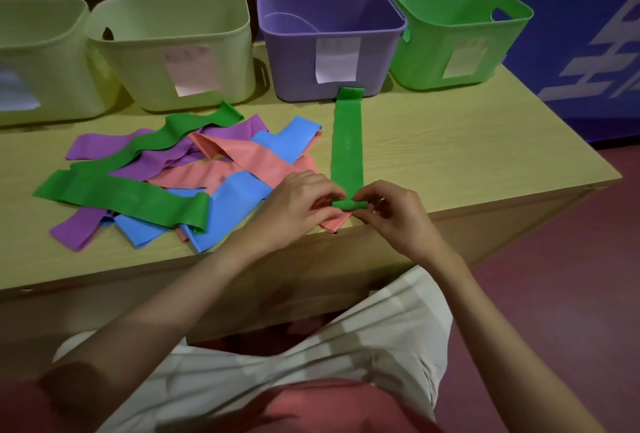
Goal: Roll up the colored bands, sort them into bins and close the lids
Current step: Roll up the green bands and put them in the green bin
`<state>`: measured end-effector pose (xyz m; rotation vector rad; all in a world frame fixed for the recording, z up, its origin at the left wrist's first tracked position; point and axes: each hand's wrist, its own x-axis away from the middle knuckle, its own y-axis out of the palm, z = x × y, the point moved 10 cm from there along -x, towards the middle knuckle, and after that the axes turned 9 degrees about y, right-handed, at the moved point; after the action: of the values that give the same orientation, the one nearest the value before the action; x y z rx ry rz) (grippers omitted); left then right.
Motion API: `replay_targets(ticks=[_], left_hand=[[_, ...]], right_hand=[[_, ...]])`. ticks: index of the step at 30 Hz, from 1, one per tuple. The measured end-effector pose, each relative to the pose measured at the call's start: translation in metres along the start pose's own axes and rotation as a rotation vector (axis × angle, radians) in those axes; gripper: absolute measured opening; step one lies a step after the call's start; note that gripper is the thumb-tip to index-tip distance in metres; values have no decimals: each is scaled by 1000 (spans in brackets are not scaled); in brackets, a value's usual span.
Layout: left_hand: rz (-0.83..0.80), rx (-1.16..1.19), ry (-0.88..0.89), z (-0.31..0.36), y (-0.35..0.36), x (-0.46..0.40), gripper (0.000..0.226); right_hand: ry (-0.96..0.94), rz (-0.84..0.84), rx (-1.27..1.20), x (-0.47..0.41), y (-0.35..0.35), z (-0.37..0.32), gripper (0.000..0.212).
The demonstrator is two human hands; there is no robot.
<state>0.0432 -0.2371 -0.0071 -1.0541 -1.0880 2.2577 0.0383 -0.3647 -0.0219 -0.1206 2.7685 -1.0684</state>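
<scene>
Pinched the near end of the green band (347, 141) with left hand (300, 200) and right hand (391, 211), fingers (363, 195) curled tight around a small starter roll at the bench (467, 155) edge. Rest of the band stretched flat, far end touching the purple bin (332, 48). Green bin (460, 37) open just beside, lid propped behind. Pile of bands (180, 169) tangled close to the left hand. Risky here: could roll crooked and telescope if one side led. Could spring loose if the pinch slackened. Might drag a pink band (249, 159) along, lying right under the roll.
</scene>
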Motion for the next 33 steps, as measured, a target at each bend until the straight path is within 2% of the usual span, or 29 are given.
replay_targets(ticks=[10, 15, 20, 25, 33], left_hand=[[6, -86, -21, 1, 3, 1, 17], [-7, -101, -29, 3, 5, 2, 17], [-22, -111, -21, 3, 6, 0, 16], [-24, -103, -50, 1, 6, -2, 13], [-45, -266, 5, 8, 8, -4, 15]], right_hand=[[-112, 115, 92, 9, -1, -7, 19], [-115, 93, 129, 10, 1, -9, 23], [-108, 85, 135, 8, 0, -7, 12], [-103, 90, 148, 6, -1, -6, 13], [-121, 84, 142, 6, 0, -9, 8]])
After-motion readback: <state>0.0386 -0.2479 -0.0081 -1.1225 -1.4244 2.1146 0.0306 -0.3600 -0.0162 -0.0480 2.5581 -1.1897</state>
